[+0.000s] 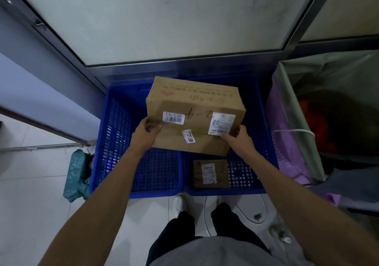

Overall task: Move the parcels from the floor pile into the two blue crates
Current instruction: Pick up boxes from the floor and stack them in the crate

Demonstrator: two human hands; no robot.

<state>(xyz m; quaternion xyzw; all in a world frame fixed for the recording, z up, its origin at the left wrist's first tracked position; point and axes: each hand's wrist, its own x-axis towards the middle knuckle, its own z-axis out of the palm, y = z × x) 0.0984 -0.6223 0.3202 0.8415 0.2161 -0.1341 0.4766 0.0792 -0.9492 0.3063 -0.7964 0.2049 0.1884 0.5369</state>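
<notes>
A large brown cardboard parcel [194, 110] with white labels hangs above the two blue crates, straddling their shared wall. My left hand [146, 131] grips its near left corner and my right hand [238, 137] grips its near right corner. The left blue crate [114, 134] shows only its perforated floor. The right blue crate [264, 142] holds a small flat brown parcel [210, 173] near its front wall. The big parcel hides the back halves of both crates.
A green plastic-wrapped bag [77, 175] leans on the floor left of the crates. A large sack with a pink liner [287, 134] stands to the right. A frosted glass door [164, 19] rises behind the crates. My feet stand on white tiles just in front.
</notes>
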